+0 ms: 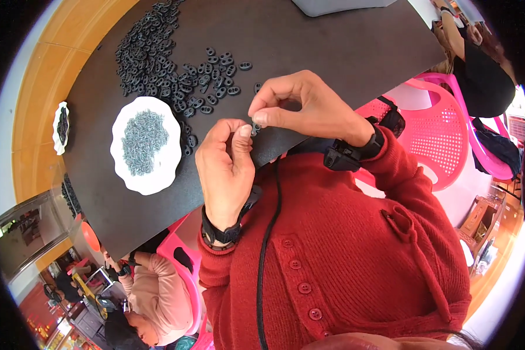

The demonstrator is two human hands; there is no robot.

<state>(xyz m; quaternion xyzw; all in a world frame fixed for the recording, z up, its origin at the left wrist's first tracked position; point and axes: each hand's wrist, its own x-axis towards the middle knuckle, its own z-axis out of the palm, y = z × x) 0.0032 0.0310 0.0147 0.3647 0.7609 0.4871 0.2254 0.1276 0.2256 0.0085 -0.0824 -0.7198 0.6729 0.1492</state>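
L hand (224, 166) pinches small dark pc (256, 128), over tbl (332, 52) near edge. R hand (312, 108) fingertips right at it, can't tell if gripping. White dish (168, 171) w/ small pcs (144, 142) to L

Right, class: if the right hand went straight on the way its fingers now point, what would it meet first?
Most likely the left hand, which lies just ahead of the right hand in the picture; any gap in depth between them is hard to judge.
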